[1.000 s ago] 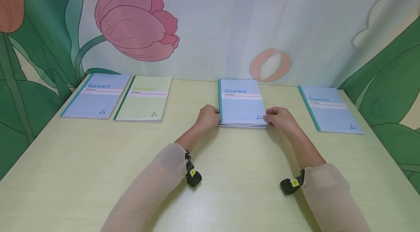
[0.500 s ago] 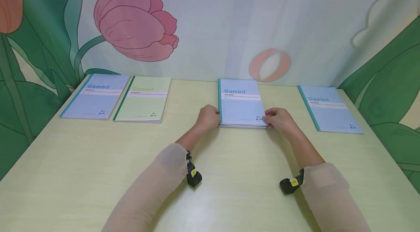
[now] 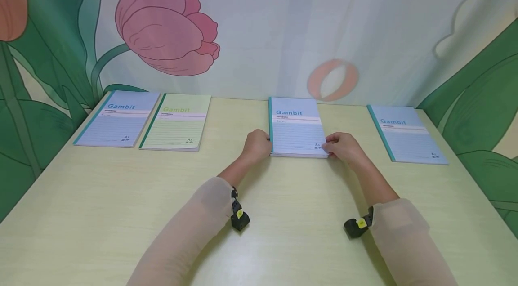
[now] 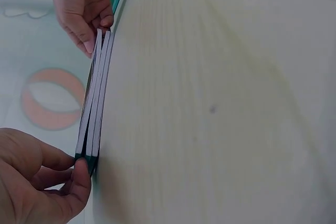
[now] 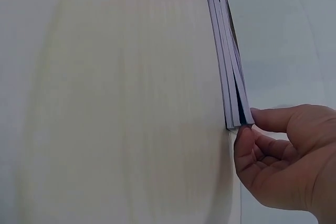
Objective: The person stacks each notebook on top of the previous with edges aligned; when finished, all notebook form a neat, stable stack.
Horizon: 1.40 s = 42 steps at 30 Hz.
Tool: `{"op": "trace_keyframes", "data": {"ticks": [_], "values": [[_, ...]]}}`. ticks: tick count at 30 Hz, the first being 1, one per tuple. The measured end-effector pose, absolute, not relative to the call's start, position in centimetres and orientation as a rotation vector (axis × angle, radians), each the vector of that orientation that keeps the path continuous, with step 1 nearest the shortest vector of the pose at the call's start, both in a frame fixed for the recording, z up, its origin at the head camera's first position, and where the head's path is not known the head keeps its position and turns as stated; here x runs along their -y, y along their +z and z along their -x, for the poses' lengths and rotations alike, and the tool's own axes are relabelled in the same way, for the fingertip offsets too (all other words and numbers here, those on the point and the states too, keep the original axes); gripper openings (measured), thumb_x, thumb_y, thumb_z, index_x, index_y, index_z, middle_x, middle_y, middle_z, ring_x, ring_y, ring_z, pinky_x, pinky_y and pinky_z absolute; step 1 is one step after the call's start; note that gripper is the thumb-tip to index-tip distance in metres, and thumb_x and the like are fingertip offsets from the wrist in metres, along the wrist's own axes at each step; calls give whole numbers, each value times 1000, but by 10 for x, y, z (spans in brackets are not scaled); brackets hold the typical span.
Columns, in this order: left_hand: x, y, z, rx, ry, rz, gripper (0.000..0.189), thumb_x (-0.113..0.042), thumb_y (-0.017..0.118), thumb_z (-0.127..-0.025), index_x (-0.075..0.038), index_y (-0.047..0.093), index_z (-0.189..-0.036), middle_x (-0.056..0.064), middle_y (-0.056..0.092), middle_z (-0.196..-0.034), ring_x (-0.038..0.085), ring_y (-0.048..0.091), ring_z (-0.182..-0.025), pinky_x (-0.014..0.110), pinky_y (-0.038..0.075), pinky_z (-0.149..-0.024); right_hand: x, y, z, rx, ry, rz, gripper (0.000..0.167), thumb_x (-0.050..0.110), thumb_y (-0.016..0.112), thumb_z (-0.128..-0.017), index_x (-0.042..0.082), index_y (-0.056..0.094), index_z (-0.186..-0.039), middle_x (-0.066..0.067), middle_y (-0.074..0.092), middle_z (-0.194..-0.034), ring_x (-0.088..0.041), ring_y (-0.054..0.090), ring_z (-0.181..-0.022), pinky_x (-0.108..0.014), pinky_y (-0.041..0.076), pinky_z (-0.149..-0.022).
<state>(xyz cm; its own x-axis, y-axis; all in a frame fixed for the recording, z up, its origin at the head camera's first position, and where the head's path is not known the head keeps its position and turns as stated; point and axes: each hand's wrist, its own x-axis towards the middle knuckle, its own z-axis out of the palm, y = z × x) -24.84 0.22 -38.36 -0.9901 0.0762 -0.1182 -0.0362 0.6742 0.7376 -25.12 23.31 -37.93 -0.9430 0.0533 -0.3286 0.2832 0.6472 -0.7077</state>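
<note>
A small stack of Gambit notebooks, blue cover uppermost and teal spine to the left, lies near the table's back edge. My left hand grips its near spine corner. At the near right corner my right hand pinches the stack, the thumb at the cover's edge. In the left wrist view the page edges stand in layers, with a narrow dark gap between the upper notebook and those under it. The right wrist view shows thumb and curled fingers at the corner; the far fingertips are partly hidden.
To the left lie a blue notebook and a green one side by side. Another blue notebook is on the right, slightly angled. A printed curtain hangs behind the pale wooden table.
Both hands stay at the stack's near corners. The notebooks' front edges have come slightly closer together. The other notebooks have not moved.
</note>
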Motion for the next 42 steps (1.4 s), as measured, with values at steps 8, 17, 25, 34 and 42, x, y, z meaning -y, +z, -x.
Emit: {"op": "trace_keyframes", "data": {"ticks": [8,17,25,34,42], "values": [[-2,-390,250,-2742,1234,-51,37,9,45,-83,-8,39,-50,1,37,-49,9,31,-44,17,21,-38,-234,-383,253,-2625,-1146,-228,34,10,57,-90,-7,49,-119,-16,53,-100,-20,52,-78,-20,48,-64],[-2,-390,249,-2771,1259,-79,40,11,46,-80,-10,34,-47,1,33,-48,9,28,-44,16,19,-39,-235,-383,253,-2631,-1114,-212,35,10,57,-91,-9,47,-119,-18,54,-103,-21,52,-78,-21,49,-64],[-2,-389,248,-2776,1248,-70,35,11,47,-80,-8,45,-51,3,39,-51,10,31,-48,17,20,-40,-233,-380,254,-2642,-1057,-185,34,10,58,-90,-8,48,-118,-18,55,-100,-19,54,-75,-22,48,-62],[5,-387,243,-2777,1312,-98,30,9,47,-82,3,69,-101,11,66,-94,11,39,-57,16,27,-43,-228,-375,255,-2689,-969,-124,33,9,58,-89,-9,49,-116,-20,56,-101,-20,55,-74,-24,49,-62],[26,-375,236,-2787,1338,-136,30,3,48,-88,5,63,-114,14,64,-111,10,45,-58,15,34,-47,-219,-362,253,-2840,-817,-30,36,11,58,-86,-8,51,-115,-23,53,-107,-33,49,-95,-43,45,-82]]}}
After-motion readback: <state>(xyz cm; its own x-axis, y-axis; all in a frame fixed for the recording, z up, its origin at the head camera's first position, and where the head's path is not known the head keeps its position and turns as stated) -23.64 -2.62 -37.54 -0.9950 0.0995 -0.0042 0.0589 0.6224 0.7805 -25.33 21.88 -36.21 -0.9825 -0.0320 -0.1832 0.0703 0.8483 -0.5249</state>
